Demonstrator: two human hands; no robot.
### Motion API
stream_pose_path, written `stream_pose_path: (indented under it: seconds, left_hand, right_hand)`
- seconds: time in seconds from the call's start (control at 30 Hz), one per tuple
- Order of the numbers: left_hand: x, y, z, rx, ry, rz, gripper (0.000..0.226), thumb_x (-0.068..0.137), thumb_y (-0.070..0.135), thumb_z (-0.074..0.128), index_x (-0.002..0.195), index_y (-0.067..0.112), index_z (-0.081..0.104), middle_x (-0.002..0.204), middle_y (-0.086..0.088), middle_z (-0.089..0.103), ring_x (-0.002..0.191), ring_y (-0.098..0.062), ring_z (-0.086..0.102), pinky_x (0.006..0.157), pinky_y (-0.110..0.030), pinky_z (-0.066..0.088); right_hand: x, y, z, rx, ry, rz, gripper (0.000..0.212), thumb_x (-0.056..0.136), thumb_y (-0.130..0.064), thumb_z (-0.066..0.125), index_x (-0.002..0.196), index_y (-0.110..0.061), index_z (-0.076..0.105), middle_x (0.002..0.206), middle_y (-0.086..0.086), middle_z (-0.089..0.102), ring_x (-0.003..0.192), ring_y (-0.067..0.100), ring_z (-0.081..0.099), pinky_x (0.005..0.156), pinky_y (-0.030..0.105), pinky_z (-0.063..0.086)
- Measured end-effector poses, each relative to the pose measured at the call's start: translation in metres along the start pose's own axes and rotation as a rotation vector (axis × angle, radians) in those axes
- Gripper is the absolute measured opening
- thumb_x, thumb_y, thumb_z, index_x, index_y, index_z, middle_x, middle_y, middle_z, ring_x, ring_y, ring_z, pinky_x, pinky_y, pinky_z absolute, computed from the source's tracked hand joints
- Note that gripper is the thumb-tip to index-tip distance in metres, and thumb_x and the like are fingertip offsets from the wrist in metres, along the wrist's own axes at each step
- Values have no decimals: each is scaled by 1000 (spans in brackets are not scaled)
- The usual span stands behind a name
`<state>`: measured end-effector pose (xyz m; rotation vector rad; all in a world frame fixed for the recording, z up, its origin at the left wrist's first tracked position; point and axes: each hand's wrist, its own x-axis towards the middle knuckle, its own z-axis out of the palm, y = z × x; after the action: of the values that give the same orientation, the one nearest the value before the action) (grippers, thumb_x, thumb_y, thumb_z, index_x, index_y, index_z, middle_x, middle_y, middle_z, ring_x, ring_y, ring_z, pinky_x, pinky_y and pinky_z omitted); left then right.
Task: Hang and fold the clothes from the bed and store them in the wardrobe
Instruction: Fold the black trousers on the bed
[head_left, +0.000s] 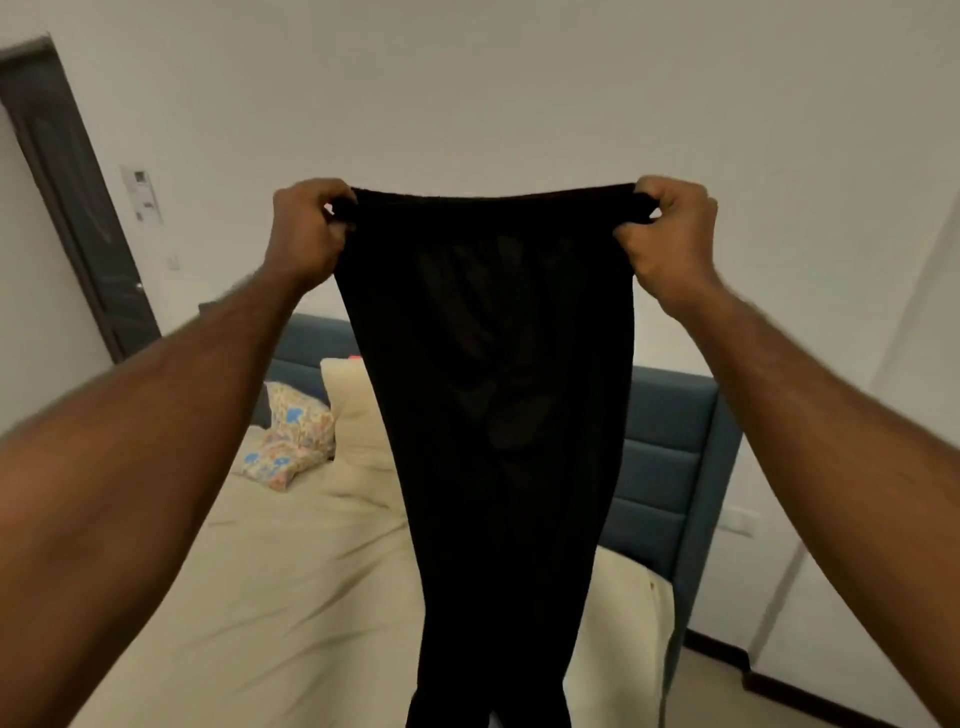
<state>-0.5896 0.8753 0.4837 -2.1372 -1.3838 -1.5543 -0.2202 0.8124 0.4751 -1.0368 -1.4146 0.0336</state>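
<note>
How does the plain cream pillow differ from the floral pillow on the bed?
The cream pillow is plain and stands upright against the headboard; the floral pillow is patterned with blue and orange flowers and lies slumped. The cream one looks larger and is partly hidden behind the black trousers. Both sit at the bed's head.

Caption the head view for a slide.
Both hands, left and right, grip black trousers stretched by the waistband above the bed.

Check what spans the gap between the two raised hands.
Head view: the stretched top edge of the black trousers runs from the left hand to the right hand; each grips one end. Nothing else lies between.
</note>
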Motion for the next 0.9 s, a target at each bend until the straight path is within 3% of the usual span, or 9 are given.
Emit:
stream_pose_path:
  seconds: [0.2, 0.33, 0.47, 0.53, 0.57, 0.63, 0.73, 0.83, 0.9]
  left_hand:
    - [48, 12, -36, -25, 68, 85, 22, 78, -7, 60, 93, 6, 71, 87, -1, 63, 58, 6, 56, 56, -16, 46]
    - [-8, -11, -53, -3, -17, 36, 23, 78, -9, 68, 96, 4, 73, 90, -4, 64, 61, 11, 56, 61, -7, 43]
    - [-126, -52, -71, 19, -176, -30, 29, 75, -15, 74, 98, 3, 73, 91, -12, 67, 69, 1, 55, 74, -2, 42]
    - [-198, -73, -81, 41, -235, -77, 29, 73, -18, 75, 94, 2, 73, 91, -10, 67, 79, -16, 61, 82, -19, 50]
    - [-237, -84, -87, 50, -273, -109, 35, 73, -18, 76, 90, 13, 73, 90, -7, 66, 78, -21, 61, 82, -27, 51]
    - [-315, -105, -105, 40, -353, -189, 61, 72, -16, 77, 85, 41, 62, 87, -5, 67, 74, -17, 58, 76, -29, 48]
    - [-431, -133, -144, 27, -452, -299, 75, 73, -14, 77, 83, 58, 59, 82, -3, 67, 70, -14, 53, 73, -30, 45]
    - [-545, -144, -198, 31, -507, -420, 72, 74, -14, 79, 81, 55, 60, 81, 1, 67, 69, -14, 55, 72, -23, 44]
    - [-621, -149, -235, 85, -555, -501, 71, 75, -9, 82, 84, 57, 60, 85, 6, 69, 71, -14, 61, 76, -30, 48]
  right_hand:
    - [30, -41, -20, 48, 2, -185, 10, 70, 0, 63, 67, 3, 54, 66, 3, 44, 65, 10, 45, 55, 31, 35]
    - [-34, -38, -5, 71, -131, -186, 13, 62, 3, 56, 58, -4, 46, 60, -1, 38, 61, 8, 39, 55, 30, 27]
    - [-148, -20, 16, 28, -338, -111, 33, 61, 1, 58, 57, -29, 45, 58, -13, 48, 56, 1, 46, 53, 24, 34]
    - [-215, -11, 27, -13, -426, -97, 24, 61, 2, 60, 59, -20, 51, 61, -7, 55, 57, 11, 54, 53, 26, 38]
    - [-250, -7, 33, -26, -468, -94, 16, 61, 2, 61, 60, -11, 52, 62, 0, 56, 59, 16, 56, 54, 28, 39]
    - [-325, -4, 45, -19, -575, -64, 12, 63, 7, 62, 62, -3, 54, 66, 5, 57, 62, 17, 57, 54, 29, 40]
    - [-439, -15, 60, 45, -767, 6, 15, 65, 14, 59, 64, -1, 56, 70, 7, 59, 64, 22, 60, 53, 39, 44]
    - [-551, -40, 70, 123, -911, 83, 20, 66, 17, 55, 64, -2, 56, 71, 4, 59, 62, 20, 60, 51, 39, 44]
    - [-622, -58, 73, 144, -1021, 132, 19, 65, 16, 55, 66, -3, 58, 75, 2, 60, 66, 18, 62, 54, 40, 46]
